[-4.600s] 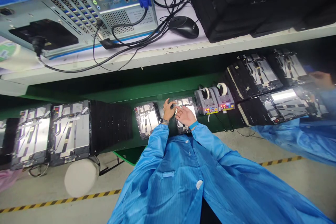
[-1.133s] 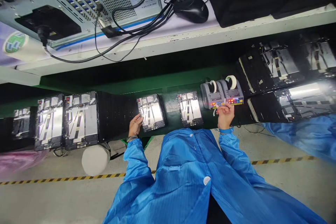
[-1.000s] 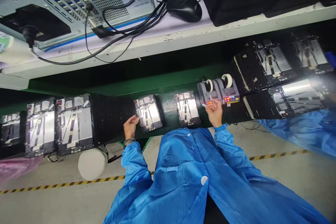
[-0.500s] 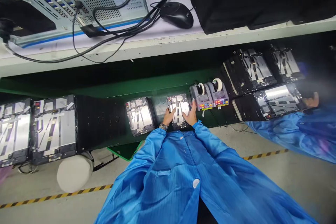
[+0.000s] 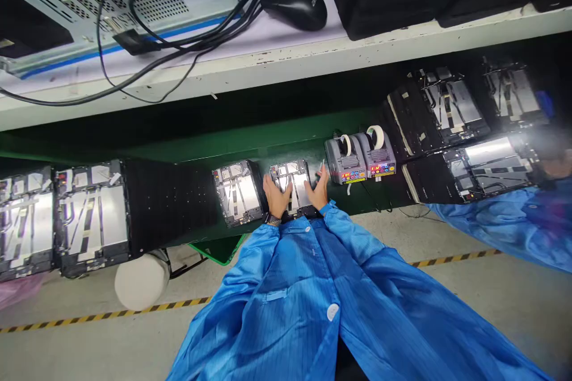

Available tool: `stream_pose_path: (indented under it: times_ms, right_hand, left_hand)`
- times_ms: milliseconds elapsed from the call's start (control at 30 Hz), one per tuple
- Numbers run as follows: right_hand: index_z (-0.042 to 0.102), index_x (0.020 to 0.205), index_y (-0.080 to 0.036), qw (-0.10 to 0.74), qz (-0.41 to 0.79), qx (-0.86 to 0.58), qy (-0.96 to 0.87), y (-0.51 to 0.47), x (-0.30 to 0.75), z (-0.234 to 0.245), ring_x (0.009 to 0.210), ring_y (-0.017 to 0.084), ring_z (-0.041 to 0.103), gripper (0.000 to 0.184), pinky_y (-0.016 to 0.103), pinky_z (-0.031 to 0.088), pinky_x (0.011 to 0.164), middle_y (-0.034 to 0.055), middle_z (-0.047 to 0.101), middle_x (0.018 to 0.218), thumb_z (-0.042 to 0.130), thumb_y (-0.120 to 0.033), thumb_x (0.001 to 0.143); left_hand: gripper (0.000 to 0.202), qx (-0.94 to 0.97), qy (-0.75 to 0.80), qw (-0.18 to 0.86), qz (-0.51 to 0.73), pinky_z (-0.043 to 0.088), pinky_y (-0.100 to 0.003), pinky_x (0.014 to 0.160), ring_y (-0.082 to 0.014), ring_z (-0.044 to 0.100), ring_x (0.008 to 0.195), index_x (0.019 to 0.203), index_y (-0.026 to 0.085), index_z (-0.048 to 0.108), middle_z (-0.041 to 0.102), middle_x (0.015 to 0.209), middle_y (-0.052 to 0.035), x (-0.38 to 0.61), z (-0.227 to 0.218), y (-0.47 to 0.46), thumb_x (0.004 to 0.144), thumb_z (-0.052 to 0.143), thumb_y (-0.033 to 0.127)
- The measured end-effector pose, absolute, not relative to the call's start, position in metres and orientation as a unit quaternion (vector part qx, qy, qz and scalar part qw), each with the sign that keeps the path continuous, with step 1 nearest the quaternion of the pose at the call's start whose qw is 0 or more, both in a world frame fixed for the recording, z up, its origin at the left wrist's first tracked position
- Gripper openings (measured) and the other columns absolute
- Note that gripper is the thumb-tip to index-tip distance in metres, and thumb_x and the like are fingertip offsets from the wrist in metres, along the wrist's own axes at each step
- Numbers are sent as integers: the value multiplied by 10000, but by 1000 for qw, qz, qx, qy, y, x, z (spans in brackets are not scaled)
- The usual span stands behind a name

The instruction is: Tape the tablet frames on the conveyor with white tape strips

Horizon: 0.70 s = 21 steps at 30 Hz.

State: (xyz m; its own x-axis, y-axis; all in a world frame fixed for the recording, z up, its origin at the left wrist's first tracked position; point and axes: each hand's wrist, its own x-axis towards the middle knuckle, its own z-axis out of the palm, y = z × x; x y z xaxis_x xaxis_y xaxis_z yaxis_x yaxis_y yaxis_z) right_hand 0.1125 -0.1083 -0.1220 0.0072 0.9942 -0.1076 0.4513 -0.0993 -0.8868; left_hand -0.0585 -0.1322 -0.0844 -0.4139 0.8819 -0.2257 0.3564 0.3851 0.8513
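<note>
An opened tablet with silver battery cells and dark flex strips lies on the green bench in front of me. My left hand holds its left side, thumb over the top face and fingers along the edge. At the opposite side my right hand grips it, thumb pointing inward and fingers by the edge. Whether a thin item sits at the right fingertips I cannot tell. Just left of my left hand stands a stack of similar opened tablets.
Two grey tape dispensers with lit displays stand right of my hand. More opened tablets lie far left, others at right, near a co-worker's blue sleeve. A white shelf edge runs above, carrying a mouse and cables.
The tablet between my hands has shifted left, closer to the stack, and both hands have moved along with it. The view has shifted slightly.
</note>
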Motion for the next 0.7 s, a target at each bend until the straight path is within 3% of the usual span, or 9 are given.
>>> stream_pose_path:
  times_ms: [100, 267, 500, 700]
  right_hand:
    - [-82, 1671, -206, 337, 357, -610, -621, -63, 121, -114, 1492, 342, 349, 998, 572, 327, 1232, 198, 244, 1634, 593, -292, 942]
    - [-27, 1683, -277, 268, 352, -543, -714, -10, 129, -109, 1489, 339, 333, 1112, 547, 355, 1234, 149, 268, 1614, 715, -180, 860]
    - [14, 1686, -344, 199, 354, -509, -759, -1, 126, -106, 1439, 358, 396, 1147, 571, 463, 1149, 133, 308, 1551, 761, -190, 830]
    - [40, 1685, -351, 106, 279, -480, -825, 7, 120, -97, 1409, 402, 419, 1157, 603, 461, 1113, 159, 333, 1559, 789, -163, 824]
  left_hand:
    - [946, 512, 746, 272, 328, 47, -584, 1287, -410, 62, 1605, 1554, 94, 347, 159, 1694, -269, -41, -84, -105, 808, 791, 470]
    - [831, 566, 727, 298, 250, 34, -694, 1233, -450, 70, 1595, 1473, 124, 471, 232, 1674, -280, -29, -100, -61, 812, 780, 522]
    - [557, 567, 742, 308, 181, -12, -702, 1220, -447, 364, 1449, 1234, 223, 684, 592, 1407, -207, -51, -117, -40, 769, 836, 490]
    - [659, 564, 742, 341, 119, 38, -739, 1182, -483, 452, 1349, 1176, 174, 729, 663, 1307, -234, -56, -118, -23, 659, 913, 539]
